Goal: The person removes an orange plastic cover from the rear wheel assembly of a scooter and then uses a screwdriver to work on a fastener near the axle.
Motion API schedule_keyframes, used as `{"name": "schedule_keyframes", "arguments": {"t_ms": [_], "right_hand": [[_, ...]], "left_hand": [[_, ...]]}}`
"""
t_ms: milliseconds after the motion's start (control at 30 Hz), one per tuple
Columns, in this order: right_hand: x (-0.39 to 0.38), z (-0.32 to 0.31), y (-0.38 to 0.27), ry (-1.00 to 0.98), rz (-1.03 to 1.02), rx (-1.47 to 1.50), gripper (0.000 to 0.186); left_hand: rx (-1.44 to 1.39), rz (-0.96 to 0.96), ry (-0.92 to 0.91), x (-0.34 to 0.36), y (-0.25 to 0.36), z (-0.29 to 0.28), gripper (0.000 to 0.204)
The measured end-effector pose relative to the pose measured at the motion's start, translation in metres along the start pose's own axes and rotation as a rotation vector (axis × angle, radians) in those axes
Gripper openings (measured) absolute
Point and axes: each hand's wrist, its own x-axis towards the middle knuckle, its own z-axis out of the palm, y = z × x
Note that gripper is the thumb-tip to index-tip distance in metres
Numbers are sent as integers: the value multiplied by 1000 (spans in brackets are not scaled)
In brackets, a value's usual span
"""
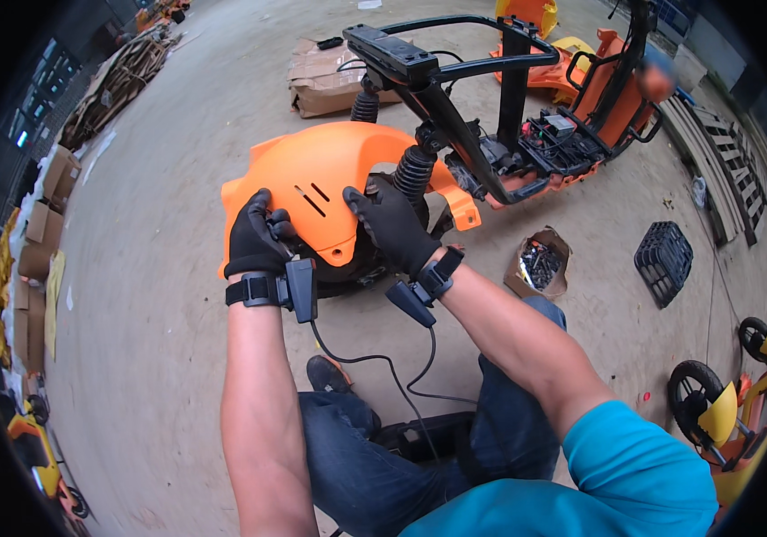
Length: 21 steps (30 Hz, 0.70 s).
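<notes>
A bright orange plastic fender (pixel 298 170) with two short slots and a hole in its pointed tip covers the wheel of a black scooter frame (pixel 482 67). My left hand (pixel 256 237), in a black glove, grips the fender's near left part with bent fingers. On the other side of the tip, my right hand (pixel 392 224), also gloved, holds the fender's edge, its thumb on top and its other fingers partly hidden. Beside the right hand stands a black spring shock absorber (pixel 413 174). Most of the wheel is hidden under the fender.
A small open carton (pixel 540 261) of loose hardware and a black plastic crate (pixel 664 264) stand on the floor to the right. Behind the fender lies a cardboard box (pixel 330 79). Pallets (pixel 724 161) lie at the right, near other yellow scooters (pixel 732 412). Cables hang from my wrist straps.
</notes>
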Motion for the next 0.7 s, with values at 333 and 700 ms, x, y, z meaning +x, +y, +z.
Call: {"name": "schedule_keyframes", "arguments": {"t_ms": [333,700], "right_hand": [[-62,-104,-48,-364,380,-967,34],[-40,-125,-56,70,176,-325,30]], "left_hand": [[-155,35,74,-13,16,20,19],[-215,157,-96,-34,33,32,22]]}}
